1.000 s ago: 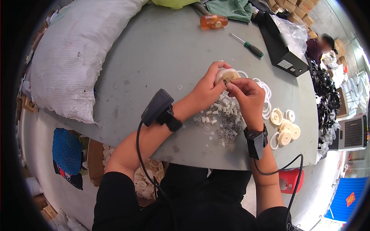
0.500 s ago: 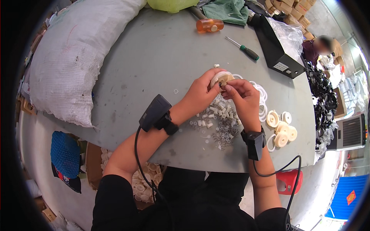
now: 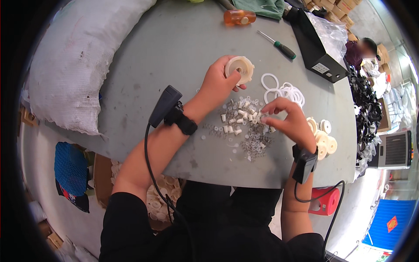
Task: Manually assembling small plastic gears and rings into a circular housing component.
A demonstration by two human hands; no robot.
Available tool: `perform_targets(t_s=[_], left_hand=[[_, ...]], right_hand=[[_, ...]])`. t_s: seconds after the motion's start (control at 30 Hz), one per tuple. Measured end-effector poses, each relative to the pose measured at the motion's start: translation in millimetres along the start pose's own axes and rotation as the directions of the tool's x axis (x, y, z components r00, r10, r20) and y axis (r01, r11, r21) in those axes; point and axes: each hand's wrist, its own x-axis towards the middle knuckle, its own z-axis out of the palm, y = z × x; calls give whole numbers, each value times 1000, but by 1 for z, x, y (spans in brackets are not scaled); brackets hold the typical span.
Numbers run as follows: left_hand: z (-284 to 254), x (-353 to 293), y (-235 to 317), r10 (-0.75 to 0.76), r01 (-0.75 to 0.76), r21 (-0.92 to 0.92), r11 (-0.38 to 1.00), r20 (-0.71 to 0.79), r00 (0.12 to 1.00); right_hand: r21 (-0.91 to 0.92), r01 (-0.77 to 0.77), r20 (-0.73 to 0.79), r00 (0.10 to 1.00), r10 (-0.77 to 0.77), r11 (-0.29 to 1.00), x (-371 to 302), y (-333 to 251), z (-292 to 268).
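Note:
My left hand [image 3: 218, 83] is closed around a cream round plastic cap [image 3: 245, 77], its hollow side facing up and the thumb pressed inside. My right hand [image 3: 290, 120] is low over the right side of a heap of small parts, thumb and fingertips pinched together. Whatever lies between those fingertips is too small to make out. The heap holds short white plastic sleeves [image 3: 241, 114], small metal springs [image 3: 251, 150] and little pale washers. Just beyond my right hand lie several white rings [image 3: 291, 92], partly overlapping. Cream round discs [image 3: 323, 139] are gathered beside my right wrist.
A large white woven sack [image 3: 70, 65] covers the table's left side. Farther back are an orange-headed mallet [image 3: 238, 17], a green-handled screwdriver [image 3: 283, 49] and a black box [image 3: 316, 54] with clear plastic. Cables hang from both wrist devices. A person [image 3: 360, 50] is at the far right.
My right hand has left the cap and moved down to the small-parts heap. My left hand has shifted left and away with the cap, whose hollow side now shows. The view has shifted slightly.

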Motion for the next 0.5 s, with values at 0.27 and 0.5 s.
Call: perform_targets(t_s=[0.27, 0.5], left_hand=[[-1, -1, -1, 1, -1, 21, 1000, 1, 1000], [6, -7, -4, 39, -36, -21, 999, 110, 993]], right_hand=[[-324, 118, 25, 993, -116, 939, -8, 3, 24], [456, -75, -71, 990, 120, 887, -5, -9, 15]])
